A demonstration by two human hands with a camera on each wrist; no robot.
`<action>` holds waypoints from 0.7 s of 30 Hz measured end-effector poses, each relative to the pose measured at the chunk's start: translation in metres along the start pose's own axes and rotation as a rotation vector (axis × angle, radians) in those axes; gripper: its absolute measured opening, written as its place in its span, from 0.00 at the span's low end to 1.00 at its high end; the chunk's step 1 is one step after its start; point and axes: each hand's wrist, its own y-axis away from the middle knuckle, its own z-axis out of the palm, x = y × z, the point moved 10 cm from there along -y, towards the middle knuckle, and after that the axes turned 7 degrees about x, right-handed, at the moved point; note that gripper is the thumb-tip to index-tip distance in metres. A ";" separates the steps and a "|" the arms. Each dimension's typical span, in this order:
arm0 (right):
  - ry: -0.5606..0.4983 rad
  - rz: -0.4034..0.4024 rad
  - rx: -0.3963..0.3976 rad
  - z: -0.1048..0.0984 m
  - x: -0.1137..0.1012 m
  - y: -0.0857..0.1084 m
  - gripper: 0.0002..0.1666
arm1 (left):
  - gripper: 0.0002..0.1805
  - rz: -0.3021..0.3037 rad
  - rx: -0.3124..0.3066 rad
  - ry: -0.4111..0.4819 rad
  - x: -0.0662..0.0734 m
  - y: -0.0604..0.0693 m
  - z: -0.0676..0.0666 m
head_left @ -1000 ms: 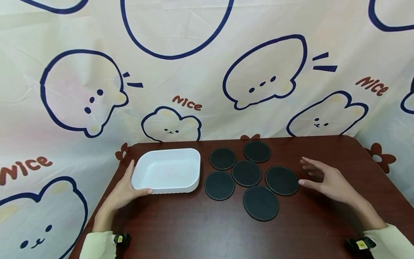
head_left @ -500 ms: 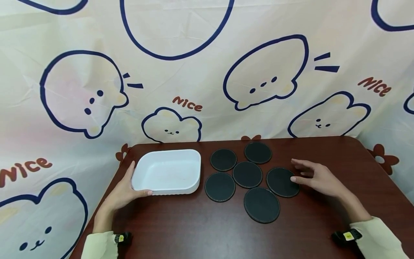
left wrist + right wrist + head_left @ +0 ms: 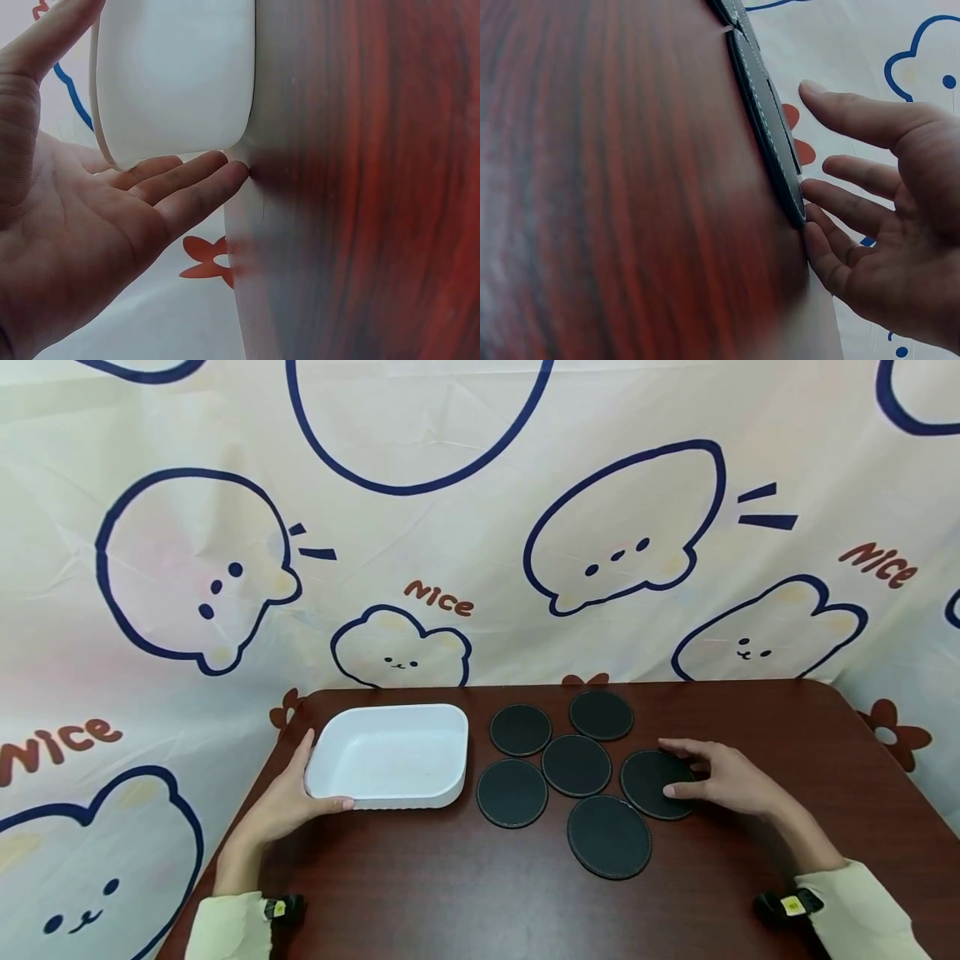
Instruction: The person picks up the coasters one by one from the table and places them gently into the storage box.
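Note:
A white rectangular container [image 3: 386,756] sits at the table's left side. My left hand [image 3: 276,806] rests against its left end, thumb along the front wall and straight fingers against the side; the left wrist view shows these fingers [image 3: 187,191] touching it. Several round black coasters with stitched edges lie right of the container. Over the rightmost coaster [image 3: 647,783] is my right hand [image 3: 727,781], thumb and fingers spread. In the right wrist view its fingertips are beside the edge of a coaster [image 3: 769,135]; whether they touch it is unclear.
Other coasters lie close by, including a front one [image 3: 609,837], a middle one [image 3: 576,766] and a back one [image 3: 601,714]. They are on a dark brown wooden table [image 3: 465,893]. Behind it hangs a pale cloth [image 3: 495,543] with cartoon bears.
My right hand has moved left from beside the rightmost coaster to over it. The left hand stays against the container. The coasters have not moved on the table.

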 end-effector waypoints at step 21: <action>0.050 0.007 0.101 -0.005 -0.005 -0.001 0.44 | 0.78 -0.011 -0.007 0.001 -0.003 0.000 0.000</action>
